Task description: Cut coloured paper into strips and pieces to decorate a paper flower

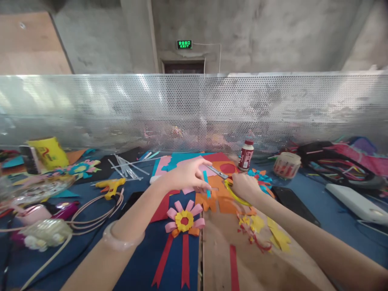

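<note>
My left hand (187,176) pinches a narrow blue paper strip (208,193), which hangs from the fingers with a notched lower end. Yellow-handled scissors (236,197) are in my right hand (246,186), their metal blades pointing left towards my left fingers. Whether the blades touch the strip, I cannot tell. Below my left hand lies a paper flower (184,221) with pink loop petals, a yellow ring, a red centre and two red ribbon tails. Orange paper (226,205) with cut-outs is under both hands.
A yellow glue gun (109,186) and coiled cable lie left. A dark red bottle (245,155), a clear jar (286,165), a black phone (294,204) and a white power bank (357,202) stand or lie right. Yellow paper scraps (279,234) rest on the board. A perforated metal screen (194,109) rises behind.
</note>
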`<control>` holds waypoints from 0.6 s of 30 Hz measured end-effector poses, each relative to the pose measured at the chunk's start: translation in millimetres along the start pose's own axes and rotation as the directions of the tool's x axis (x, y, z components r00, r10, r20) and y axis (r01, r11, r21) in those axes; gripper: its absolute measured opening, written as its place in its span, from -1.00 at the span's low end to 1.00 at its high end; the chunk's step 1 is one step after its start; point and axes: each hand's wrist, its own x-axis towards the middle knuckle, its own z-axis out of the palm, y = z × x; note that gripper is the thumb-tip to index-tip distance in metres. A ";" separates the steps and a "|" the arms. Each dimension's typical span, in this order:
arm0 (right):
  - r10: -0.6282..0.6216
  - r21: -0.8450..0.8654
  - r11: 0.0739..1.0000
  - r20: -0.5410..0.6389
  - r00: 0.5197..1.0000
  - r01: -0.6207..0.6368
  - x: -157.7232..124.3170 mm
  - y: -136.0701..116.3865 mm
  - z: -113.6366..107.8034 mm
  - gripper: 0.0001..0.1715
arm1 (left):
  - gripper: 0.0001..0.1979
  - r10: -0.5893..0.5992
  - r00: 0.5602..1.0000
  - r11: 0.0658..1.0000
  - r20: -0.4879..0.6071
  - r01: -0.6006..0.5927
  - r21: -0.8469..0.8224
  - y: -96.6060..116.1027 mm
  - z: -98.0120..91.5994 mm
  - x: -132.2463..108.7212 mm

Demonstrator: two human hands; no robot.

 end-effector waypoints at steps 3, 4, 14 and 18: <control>0.025 -0.011 1.000 0.080 0.997 -0.024 9.2 -0.9 15.2 -0.63 | -0.04 0.008 0.998 1.000 0.058 -0.008 0.004 -7.8 15.9 -4.9; 0.028 -0.008 1.000 0.108 0.994 -0.027 11.9 -0.8 19.4 -0.64 | 0.01 -0.004 0.998 1.000 0.069 0.002 0.020 -11.5 20.3 -7.0; -0.071 0.093 0.994 0.247 0.967 0.050 21.4 6.3 17.0 -0.72 | 0.15 -0.136 0.982 0.989 0.130 0.142 -0.037 -37.4 48.2 -27.1; -0.131 0.208 0.973 0.149 0.980 0.099 -4.9 1.3 -8.9 -0.58 | 0.17 -0.144 0.977 0.984 0.160 0.158 -0.078 -39.4 59.8 -29.0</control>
